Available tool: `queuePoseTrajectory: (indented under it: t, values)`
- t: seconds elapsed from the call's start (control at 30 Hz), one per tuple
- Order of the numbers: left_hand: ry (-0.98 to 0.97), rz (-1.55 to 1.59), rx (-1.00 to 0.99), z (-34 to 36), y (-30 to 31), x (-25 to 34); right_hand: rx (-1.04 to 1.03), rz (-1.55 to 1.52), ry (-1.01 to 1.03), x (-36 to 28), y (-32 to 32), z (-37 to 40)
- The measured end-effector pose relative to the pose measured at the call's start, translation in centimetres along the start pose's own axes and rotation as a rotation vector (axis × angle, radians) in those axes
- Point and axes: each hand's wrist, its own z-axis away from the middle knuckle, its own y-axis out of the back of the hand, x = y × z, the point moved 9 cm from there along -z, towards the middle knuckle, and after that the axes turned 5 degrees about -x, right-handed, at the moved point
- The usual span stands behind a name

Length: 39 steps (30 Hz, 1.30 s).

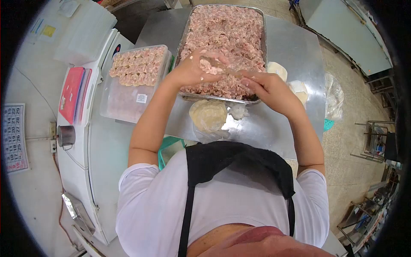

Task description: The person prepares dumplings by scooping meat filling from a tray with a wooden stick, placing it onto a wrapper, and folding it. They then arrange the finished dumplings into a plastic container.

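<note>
A deep metal tray [264, 38] heaped with pink minced meat [222, 30] stands in front of me. My left hand [190, 70] is over its near left part, cupped around a small portion of minced meat [209, 65]; a wrapper under it is hard to make out. My right hand [272, 90], over the tray's near right part, pinches a thin spatula-like tool [233, 73] whose tip reaches the meat in my left hand. A stack of round pale dough wrappers [209, 115] lies on plastic just below the tray.
Rows of filled dumplings [139, 64] sit on a clear plastic container [122, 100] at the left. More pale wrappers [277, 70] lie right of the tray on the steel table [295, 43]. A white freezer [105, 158] stands left, with a metal mug [66, 135] by its edge.
</note>
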Motion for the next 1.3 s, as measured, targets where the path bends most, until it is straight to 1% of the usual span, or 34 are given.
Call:
queuePoseTrajectory:
  t: [0.07, 0.1, 0.13, 0.17, 0.2, 0.27, 0.3, 0.33, 0.37, 0.4, 0.43, 0.5, 0.53, 0.57, 0.63, 0.67, 0.73, 0.77, 0.83, 0.87, 0.9, 0.93, 0.97, 1.0, 1.03, 1.1, 1.13, 1.17, 1.23, 1.27, 1.3]
  values:
    - [0.087, -0.091, -0.103, 0.2, -0.6, -0.5, -0.132, -0.041, -0.059, 2.0, -1.8, -0.5]
    - [0.089, -0.092, -0.101, 0.1, -0.7, -0.6, -0.133, -0.042, -0.056, 3.9, -2.2, -0.8]
    - [0.153, -0.235, -0.139, 0.0, -1.2, -1.4, -0.158, -0.07, -0.024, 6.1, -2.8, -1.2]
    - [0.218, -0.377, -0.174, 0.1, -1.7, -2.4, -0.186, -0.097, 0.01, 7.0, -3.2, -1.4]
    - [0.224, -0.373, -0.167, 0.3, -2.3, -3.5, -0.196, -0.096, 0.014, 6.6, -2.9, -1.5]
    - [0.447, -0.27, 0.234, 1.7, -0.1, -8.5, 0.024, 0.471, 0.023, 4.7, -0.1, -1.9]
    - [0.455, -0.272, 0.247, 1.6, -0.3, -10.8, 0.018, 0.469, 0.037, 3.4, -0.7, -1.8]
    - [0.49, -0.157, 0.215, 1.5, -0.8, -13.8, 0.092, 0.478, 0.068, 1.3, -1.2, -1.4]
    - [0.522, -0.042, 0.186, 1.8, -1.3, -15.5, 0.164, 0.484, 0.101, 0.0, -1.4, -1.2]
    - [0.521, 0.064, 0.084, 1.9, -1.8, -12.5, 0.032, 0.6, 0.07, 2.0, -3.6, -1.7]
    - [0.532, 0.069, 0.086, 2.4, -2.0, -11.3, 0.022, 0.591, 0.072, 4.1, -4.4, -1.6]
    - [0.665, 0.25, 0.12, 3.4, -2.4, -10.6, -0.059, 0.865, -0.145, 9.9, -3.7, -1.7]
    - [0.603, 0.089, 0.081, 3.4, -1.6, -8.6, -0.163, 0.711, -0.264, 11.3, -3.3, -1.4]
    - [0.601, 0.087, 0.074, 3.8, -1.3, -7.7, -0.159, 0.709, -0.272, 11.0, -2.6, -0.9]
    - [0.232, 0.129, 0.114, 3.8, -0.3, -4.0, -0.169, 0.628, -0.343, 9.2, -0.6, 0.4]
    - [0.23, 0.139, 0.112, 4.1, -0.2, -3.7, -0.176, 0.633, -0.349, 8.2, 0.0, 1.0]
    - [0.054, -0.024, 0.213, 4.4, 1.2, -1.5, 0.028, 0.127, -0.231, 5.3, 2.0, 1.4]
    - [0.051, -0.021, 0.215, 4.4, 1.0, -1.8, 0.027, 0.132, -0.232, 4.3, 1.8, 1.5]
    - [0.144, -0.221, 0.201, 3.9, 0.3, -2.9, -0.069, -0.097, -0.14, 1.4, -0.7, 1.2]
    - [0.14, -0.217, 0.199, 3.5, 0.3, -2.7, -0.08, -0.048, -0.109, 1.4, -2.5, 1.1]
    - [0.202, -0.243, 0.04, 2.6, -0.8, -2.3, -0.079, -0.045, -0.117, 1.7, -2.4, 0.9]
    - [0.264, -0.268, -0.114, 2.4, -2.0, -2.3, -0.143, -0.035, -0.107, 2.0, -2.5, 0.3]
    - [0.26, -0.266, -0.105, 2.7, -2.2, -2.6, -0.208, -0.023, -0.091, 2.0, -2.7, -0.2]
    - [0.295, -0.202, 0.018, 3.4, -1.5, -3.6, -0.213, -0.017, -0.087, 1.3, -2.8, -0.2]
    - [0.331, -0.14, 0.141, 4.2, -0.8, -4.5, -0.126, 0.142, -0.078, 0.1, -2.1, -0.1]
    - [0.332, -0.109, 0.156, 4.6, -0.6, -5.3, 0.049, 0.455, -0.058, -2.3, -1.0, 0.2]
    - [0.327, -0.078, 0.16, 4.7, -0.6, -5.4, 0.074, 0.381, 0.071, -2.6, -2.0, 0.3]
    - [0.323, -0.072, 0.165, 4.7, -0.4, -5.4, 0.07, 0.388, 0.072, -2.3, -2.3, 0.0]
    - [0.366, -0.021, 0.003, 4.9, -1.0, -4.6, -0.052, 0.434, -0.028, -0.6, -3.1, -0.6]
    - [0.363, -0.021, 0.013, 5.3, -0.9, -4.5, -0.001, 0.433, -0.032, -0.6, -2.1, -0.4]
    - [0.31, 0.025, 0.078, 5.9, -0.5, -3.9, -0.003, 0.437, -0.023, -1.8, -1.9, -0.4]
